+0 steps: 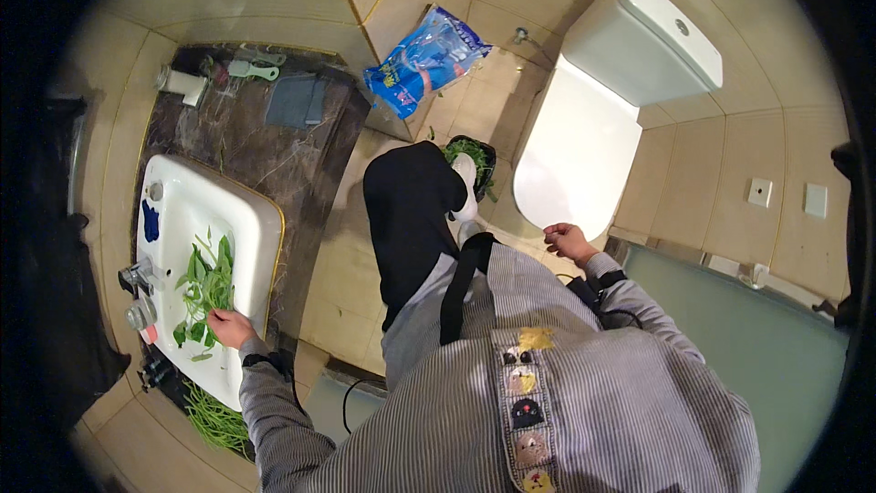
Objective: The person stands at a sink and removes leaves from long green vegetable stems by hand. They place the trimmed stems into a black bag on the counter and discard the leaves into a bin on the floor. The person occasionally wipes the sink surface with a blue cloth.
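My left hand [231,329] is over the near side of the white washbasin [259,233], at the edge of a heap of leafy green vegetables [209,281]; its fingertips touch the stems, but whether they pinch one I cannot tell. Out to the right, my right hand [567,241] hangs in front of the toilet with its fingers curled, and what may be between the fingertips is too small to tell. A bunch of long green stems [213,418] lies beside the basin. Below, partly behind my white shoe, a black bin [487,157] holds green leaves.
A white toilet [582,144] stands at the upper right. A blue plastic package [428,61] is by the wall corner. On the dark marble counter [226,130] lie a grey cloth [296,100] and a pale green brush [253,70]. The tap [139,276] is at the basin's left.
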Demonstrator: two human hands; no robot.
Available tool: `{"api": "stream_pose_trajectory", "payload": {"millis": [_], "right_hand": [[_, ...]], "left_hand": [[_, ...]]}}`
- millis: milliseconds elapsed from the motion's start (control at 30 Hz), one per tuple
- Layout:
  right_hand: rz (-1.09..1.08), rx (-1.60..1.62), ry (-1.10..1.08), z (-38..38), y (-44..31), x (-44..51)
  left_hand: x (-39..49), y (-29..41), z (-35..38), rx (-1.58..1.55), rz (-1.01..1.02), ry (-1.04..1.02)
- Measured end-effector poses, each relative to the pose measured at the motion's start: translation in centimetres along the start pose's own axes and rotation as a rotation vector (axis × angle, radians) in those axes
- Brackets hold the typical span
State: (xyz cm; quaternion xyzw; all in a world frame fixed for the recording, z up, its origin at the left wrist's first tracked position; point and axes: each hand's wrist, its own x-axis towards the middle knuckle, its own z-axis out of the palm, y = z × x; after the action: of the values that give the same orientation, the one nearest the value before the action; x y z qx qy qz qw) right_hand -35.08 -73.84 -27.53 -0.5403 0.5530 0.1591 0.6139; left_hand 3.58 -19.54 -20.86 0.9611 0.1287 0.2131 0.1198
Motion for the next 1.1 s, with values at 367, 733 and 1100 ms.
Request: {"api": "stream_pose_trajectory", "payload": {"millis": [367, 733, 1100], "right_hand": [[-0.104, 0.095, 0.218, -6.5, -2.2, -2.8], [-0.019, 0.138, 0.141, -5.8, 0.2, -4.3], [0.056, 0.052, -0.026, -1.5, 0.0, -2.9]], "left_hand": [[-0.3, 1.0, -0.4, -0.031, 0.014, 0.017], [-0.5, 1.6, -0.9, -0.022, -0.026, -0.001], [-0.5, 1.2, -0.6, -0.043, 0.014, 0.021]]}}
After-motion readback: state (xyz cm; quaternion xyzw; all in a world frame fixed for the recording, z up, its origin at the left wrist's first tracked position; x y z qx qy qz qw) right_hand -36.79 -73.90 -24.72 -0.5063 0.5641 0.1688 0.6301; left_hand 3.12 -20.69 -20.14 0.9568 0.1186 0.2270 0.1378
